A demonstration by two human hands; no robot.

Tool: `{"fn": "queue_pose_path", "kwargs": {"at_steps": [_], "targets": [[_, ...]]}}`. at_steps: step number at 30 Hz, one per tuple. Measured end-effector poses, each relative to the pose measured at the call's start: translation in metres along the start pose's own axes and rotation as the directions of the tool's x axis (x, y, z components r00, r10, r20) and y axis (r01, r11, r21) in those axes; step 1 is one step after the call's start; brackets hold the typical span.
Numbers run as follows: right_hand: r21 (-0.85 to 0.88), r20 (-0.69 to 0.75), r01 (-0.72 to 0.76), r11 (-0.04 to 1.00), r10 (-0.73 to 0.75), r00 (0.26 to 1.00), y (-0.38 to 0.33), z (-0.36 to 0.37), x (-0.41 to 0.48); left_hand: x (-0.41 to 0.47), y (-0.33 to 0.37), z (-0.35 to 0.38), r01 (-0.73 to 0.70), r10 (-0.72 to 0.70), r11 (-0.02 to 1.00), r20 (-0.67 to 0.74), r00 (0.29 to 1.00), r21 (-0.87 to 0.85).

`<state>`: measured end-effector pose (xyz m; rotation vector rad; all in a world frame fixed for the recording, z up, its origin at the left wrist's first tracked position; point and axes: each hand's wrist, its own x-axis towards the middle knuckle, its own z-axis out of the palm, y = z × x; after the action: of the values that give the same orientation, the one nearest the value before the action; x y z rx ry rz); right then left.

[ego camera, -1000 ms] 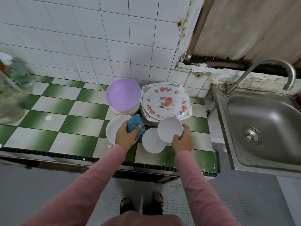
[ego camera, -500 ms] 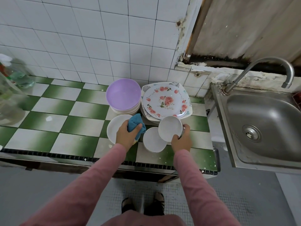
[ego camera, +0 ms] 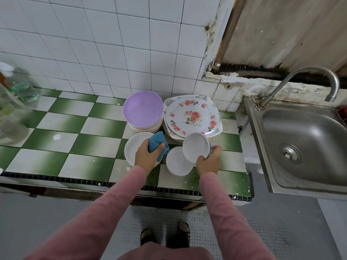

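- Step in hand, as I judge it: wiping dishes dry. The left hand has the blue cloth ready and the right hand presents a white bowl to it, but cloth and bowl are apart.
- Left hand's fingers are curled round the bunched cloth with the thumb pressed on top. It hovers over the white plate just left of centre; whether the cloth touches the plate cannot be told.
- Right hand's fingers pinch the bowl: thumb on the near rim, the other fingers wrapped behind its outer wall.
- The bowl sits just right of centre, lifted and tipped so its open mouth faces up and left toward the cloth. It overlaps the upper right edge of a stack of white bowls on the tabletop.
- Its look: plain white and smooth inside, with a dark band showing on the outside at the right edge. No drops or dirt can be made out.
- Next move, by my guess: bring the cloth across into the bowl's hollow and rub round the wall while the right hand keeps the tilt steady and turns the rim.
- Behind, toward upper centre, stand a purple plate on a pile and a floral plate; the sink lies at the right.
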<state>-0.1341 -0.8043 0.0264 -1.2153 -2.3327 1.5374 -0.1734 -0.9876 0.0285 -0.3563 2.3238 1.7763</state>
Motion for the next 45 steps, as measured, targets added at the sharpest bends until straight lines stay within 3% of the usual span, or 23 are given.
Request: {"fn": "queue_pose_path", "kwargs": {"at_steps": [24, 41, 45], "targets": [[0.067, 0.117, -0.037, 0.997, 0.029, 0.993, 0.012, 0.015, 0.004, 0.006, 0.006, 0.005, 0.015, -0.015, 1.000, -0.008, 1.000, -0.010], [0.351, 0.210, 0.091, 0.932, -0.173, 0.962, 0.004, 0.007, 0.016, 0.015, 0.023, 0.014, -0.006, 0.007, 0.998, 0.002, 1.000, -0.065], [0.502, 0.322, -0.101, 0.859, -0.077, 0.944, -0.005, 0.009, 0.019, 0.015, 0.028, 0.015, -0.008, 0.008, 0.997, 0.001, 1.000, -0.079]]}}
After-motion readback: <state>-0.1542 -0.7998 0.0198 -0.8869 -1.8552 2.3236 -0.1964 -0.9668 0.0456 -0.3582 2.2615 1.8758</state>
